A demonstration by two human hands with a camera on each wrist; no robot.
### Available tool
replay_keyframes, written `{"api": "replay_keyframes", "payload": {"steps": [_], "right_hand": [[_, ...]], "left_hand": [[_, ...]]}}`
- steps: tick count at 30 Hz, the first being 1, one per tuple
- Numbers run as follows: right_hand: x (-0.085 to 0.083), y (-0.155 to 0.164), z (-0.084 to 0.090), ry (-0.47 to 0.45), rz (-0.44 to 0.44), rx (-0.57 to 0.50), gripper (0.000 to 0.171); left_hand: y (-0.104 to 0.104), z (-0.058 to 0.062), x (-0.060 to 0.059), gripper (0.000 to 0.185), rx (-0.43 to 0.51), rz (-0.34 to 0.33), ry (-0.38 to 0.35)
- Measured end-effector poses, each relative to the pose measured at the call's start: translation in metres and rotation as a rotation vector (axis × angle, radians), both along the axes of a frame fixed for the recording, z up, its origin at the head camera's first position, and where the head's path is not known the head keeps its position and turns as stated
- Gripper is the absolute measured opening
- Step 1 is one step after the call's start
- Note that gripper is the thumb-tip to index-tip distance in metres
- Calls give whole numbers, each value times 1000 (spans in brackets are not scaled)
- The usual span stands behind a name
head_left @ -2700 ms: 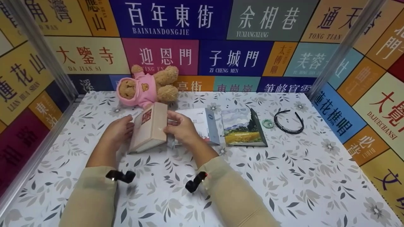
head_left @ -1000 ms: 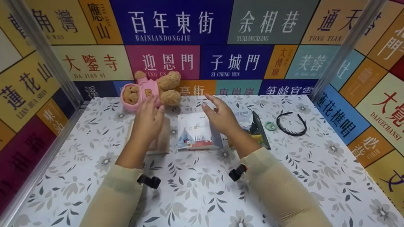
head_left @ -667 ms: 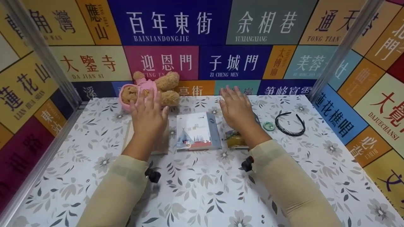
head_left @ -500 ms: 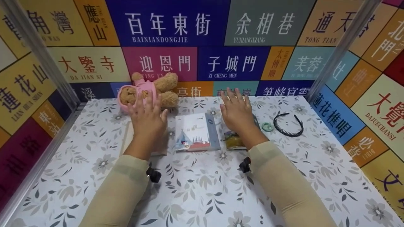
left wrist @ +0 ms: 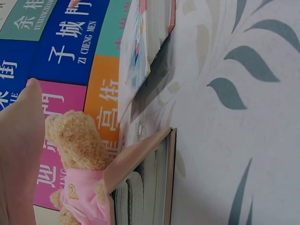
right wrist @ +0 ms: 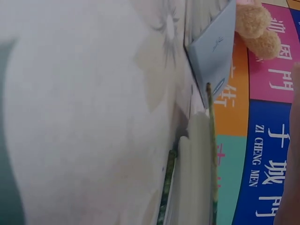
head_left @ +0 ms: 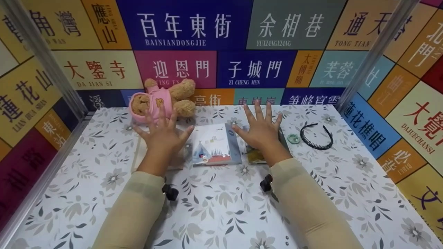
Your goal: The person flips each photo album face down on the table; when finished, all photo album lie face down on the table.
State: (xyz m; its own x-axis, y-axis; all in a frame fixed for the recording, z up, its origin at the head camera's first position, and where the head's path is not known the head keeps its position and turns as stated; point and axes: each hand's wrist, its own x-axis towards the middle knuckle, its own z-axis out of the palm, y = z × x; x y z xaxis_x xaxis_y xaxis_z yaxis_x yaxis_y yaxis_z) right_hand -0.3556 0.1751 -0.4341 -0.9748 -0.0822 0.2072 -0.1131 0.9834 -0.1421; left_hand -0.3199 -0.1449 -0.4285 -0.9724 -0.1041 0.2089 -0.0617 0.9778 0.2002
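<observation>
Since the earlier frames both hands had let go of the beige book (head_left: 178,159), laid it flat and spread their fingers. The left hand (head_left: 162,133), fingers wide, hovered over that book near the table's (head_left: 221,211) far-left corner; the right hand (head_left: 261,129), equally splayed, hovered over the landscape-cover book (head_left: 255,156). Both books looked stiff and fairly light, best gripped by the long edges.

Leaf-patterned white surface (head_left: 214,207); teddy bear in pink hoodie (head_left: 161,100) lying at the far edge; beige book (head_left: 138,157), tent-cover book (head_left: 214,145) and landscape-cover book (head_left: 255,156) in a row; green ring (head_left: 294,138) beside black toothed headband (head_left: 316,135)
</observation>
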Motion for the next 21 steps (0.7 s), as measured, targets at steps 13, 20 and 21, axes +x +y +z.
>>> {"api": "replay_keyframes", "payload": {"steps": [13, 20, 21], "right_hand": [[2, 3, -2, -36, -17, -8, 90], [4, 1, -2, -50, -2, -14, 90], [5, 1, -2, -52, -3, -14, 91]], "left_hand": [[-4, -2, 5, 99, 22, 2, -1], [-7, -2, 7, 98, 44, 4, -8], [-7, -2, 7, 97, 44, 1, -8]]}}
